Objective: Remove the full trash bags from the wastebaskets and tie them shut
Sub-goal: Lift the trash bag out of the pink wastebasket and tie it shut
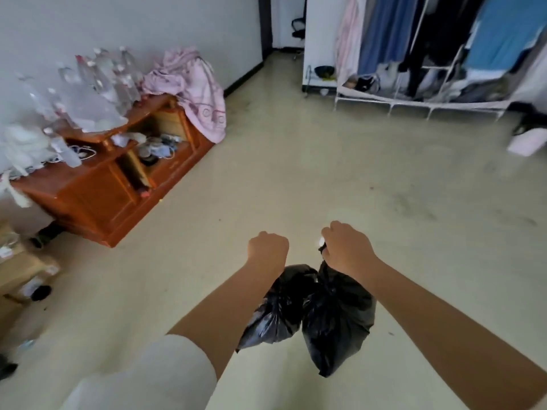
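Both forearms nearest lens, white sleeve (154, 377) on left. Left hand (268, 247) fisted, apparently gripping neck of left black bag (278, 312); neck itself hidden. Right hand (346, 250) curled round gathered neck of right black bag (337, 318). Bags hang touching, clear of floor (325, 161). Judged: both out of baskets, necks bunched; knots unconfirmed. Film thin, glossy, crinkled, bulging. Wooden cabinet (97, 199) at left wall, clothes rack (420, 54) far right.
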{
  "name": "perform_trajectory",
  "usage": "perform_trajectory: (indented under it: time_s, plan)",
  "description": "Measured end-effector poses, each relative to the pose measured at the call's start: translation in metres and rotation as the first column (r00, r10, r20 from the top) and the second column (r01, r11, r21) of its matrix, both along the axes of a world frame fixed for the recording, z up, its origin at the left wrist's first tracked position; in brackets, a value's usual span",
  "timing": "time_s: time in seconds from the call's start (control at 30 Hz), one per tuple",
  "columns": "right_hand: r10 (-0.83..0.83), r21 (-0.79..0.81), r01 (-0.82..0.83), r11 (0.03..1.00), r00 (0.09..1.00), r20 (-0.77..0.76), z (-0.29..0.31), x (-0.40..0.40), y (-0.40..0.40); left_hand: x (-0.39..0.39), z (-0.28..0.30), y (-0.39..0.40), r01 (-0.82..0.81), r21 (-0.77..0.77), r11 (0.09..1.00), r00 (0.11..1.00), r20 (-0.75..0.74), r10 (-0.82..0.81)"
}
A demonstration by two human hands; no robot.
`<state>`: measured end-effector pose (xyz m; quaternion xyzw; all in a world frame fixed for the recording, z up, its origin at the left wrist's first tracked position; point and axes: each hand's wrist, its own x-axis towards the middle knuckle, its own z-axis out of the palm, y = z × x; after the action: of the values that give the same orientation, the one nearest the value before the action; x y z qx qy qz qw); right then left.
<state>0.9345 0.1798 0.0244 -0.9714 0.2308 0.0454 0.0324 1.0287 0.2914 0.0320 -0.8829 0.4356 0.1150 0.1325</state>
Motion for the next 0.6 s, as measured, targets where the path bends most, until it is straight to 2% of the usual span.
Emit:
perform_trajectory:
  time_s: [0.2, 0.37, 0.6]
  plan:
    - [-0.215, -0.019, 0.214, 0.977, 0.975, -0.06, 0.01, 0.002, -0.198, 0.019, 0.002, -0.213, 0.216, -0.063, 0.974, 0.976, 0.029, -0.215]
    - [-0.334, -0.078, 0.325, 0.942, 0.925, -0.182, 0.034, 0.013, -0.36, 0.043, 0.012, -0.387, 0.372, -0.064, 0.926, 0.928, 0.028, -0.371]
    - [-0.502, -0.083, 0.495, 0.865, 0.848, -0.169, 0.038, 0.008, -0.565, 0.052, 0.022, -0.608, 0.517, -0.083, 0.852, 0.856, 0.052, -0.514]
